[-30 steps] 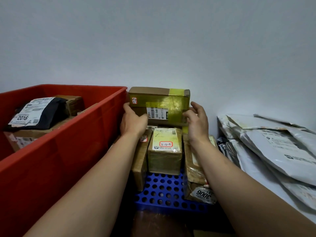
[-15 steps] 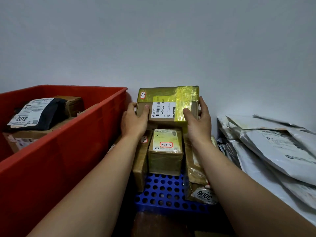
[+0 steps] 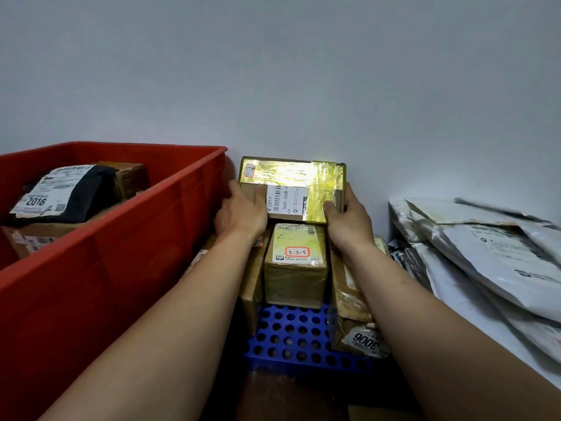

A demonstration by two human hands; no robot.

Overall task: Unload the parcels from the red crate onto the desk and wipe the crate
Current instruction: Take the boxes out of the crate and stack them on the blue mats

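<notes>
**Left hand [image 3: 239, 214] and right hand [image 3: 349, 221] clamp the box [image 3: 291, 177]**

We grip it by its two ends, against the wall [image 3: 273, 86], just right of the crate [image 3: 115, 268]. We judge it stiff and light, its tape slick, so bare cardboard ends suit best. Parcels [image 3: 60, 196] lie in the crate.

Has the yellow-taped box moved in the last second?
Yes. The yellow-taped box, gripped by the left hand and right hand, has shifted slightly right, widening its gap from the red crate.
</notes>
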